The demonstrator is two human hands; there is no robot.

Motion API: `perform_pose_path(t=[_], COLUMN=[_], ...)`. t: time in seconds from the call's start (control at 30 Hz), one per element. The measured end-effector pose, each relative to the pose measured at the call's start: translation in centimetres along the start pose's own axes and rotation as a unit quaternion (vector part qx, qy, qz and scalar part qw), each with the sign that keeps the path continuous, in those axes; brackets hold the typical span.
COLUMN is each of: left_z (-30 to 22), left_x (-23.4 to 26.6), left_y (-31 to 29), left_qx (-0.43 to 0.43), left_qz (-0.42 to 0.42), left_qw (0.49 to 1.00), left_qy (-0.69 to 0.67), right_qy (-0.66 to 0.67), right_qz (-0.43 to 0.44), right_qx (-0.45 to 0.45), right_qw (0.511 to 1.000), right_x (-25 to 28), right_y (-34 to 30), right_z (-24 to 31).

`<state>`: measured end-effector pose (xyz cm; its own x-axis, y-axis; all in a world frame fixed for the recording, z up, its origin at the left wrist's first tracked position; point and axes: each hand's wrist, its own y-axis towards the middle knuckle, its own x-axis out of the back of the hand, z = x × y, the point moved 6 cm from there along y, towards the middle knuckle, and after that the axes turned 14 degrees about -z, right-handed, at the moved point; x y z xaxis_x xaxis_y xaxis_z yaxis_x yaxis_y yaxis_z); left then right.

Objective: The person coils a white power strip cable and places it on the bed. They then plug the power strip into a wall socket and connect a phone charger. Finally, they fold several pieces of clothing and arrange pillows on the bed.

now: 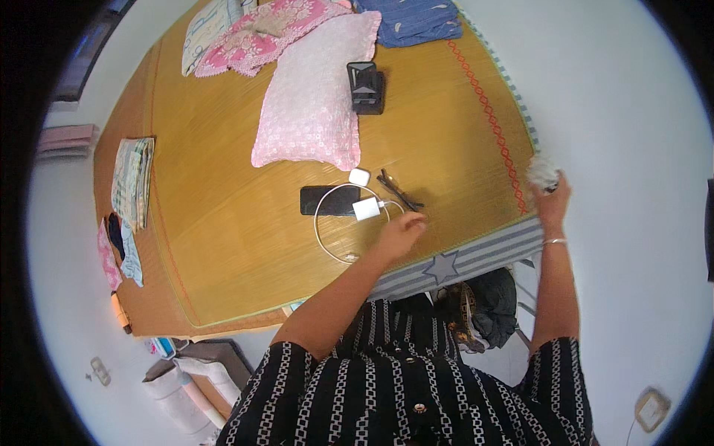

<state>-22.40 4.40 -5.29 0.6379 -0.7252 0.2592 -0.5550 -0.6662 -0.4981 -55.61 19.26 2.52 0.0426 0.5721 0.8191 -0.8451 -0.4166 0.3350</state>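
My left hand [402, 236] is over the near part of the mat with its fingers curled. What lies in them, if anything, is hidden. Just beyond it are black-framed glasses [400, 192] and a white charger block [366, 209] with a looped white cable [317, 227]. The block overlaps a black phone [320, 199] lying flat. A small white earbud case [359, 177] sits behind the phone. At the right edge of the bed, my right hand [552, 204] is closed around a crumpled white wad [543, 172], blurred, perhaps tissue or cloth.
A woven mat [216, 201] covers the bed. On it lie a pink pillow [312, 97], a black device [366, 89], folded blue cloth [413, 22] and folded striped cloth [134, 182]. White wall [632, 186] borders the right side. Dark bags [483, 308] are below the near edge.
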Motion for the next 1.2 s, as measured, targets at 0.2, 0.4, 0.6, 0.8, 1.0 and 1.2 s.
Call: perform_pose_path(t=[0.2,0.4,0.6,0.8,1.0,1.2], left_z=[2.7,2.1,2.3,-2.5,-8.9,-1.0], left_x=[5.1,8.9,8.5,6.7,7.7,3.6], left_y=[3.0,4.1,4.1,-0.3,-7.1,-10.3], left_qx=[-0.028,-0.142,-0.153,-0.303,-0.329,-0.239], left_qz=[-0.144,-0.237,-0.140,-0.068,-0.008,0.297], left_qw=[0.977,0.899,0.881,0.897,0.927,0.870], left_qy=[0.155,0.339,0.426,0.313,0.178,0.312], right_qy=[-0.186,-0.164,-0.142,0.273,0.353,0.636], right_qz=[0.032,0.062,-0.060,0.321,0.453,0.112], right_qx=[0.021,0.025,0.141,0.160,-0.122,-0.358], right_qw=[0.982,0.984,0.978,0.893,0.809,0.674], right_x=[-6.6,-8.0,-4.6,-6.0,-0.7,17.6], right_y=[3.8,3.9,0.3,-15.7,-18.5,-16.0], right_z=[-6.4,-5.1,-0.6,18.2,19.5,18.6])
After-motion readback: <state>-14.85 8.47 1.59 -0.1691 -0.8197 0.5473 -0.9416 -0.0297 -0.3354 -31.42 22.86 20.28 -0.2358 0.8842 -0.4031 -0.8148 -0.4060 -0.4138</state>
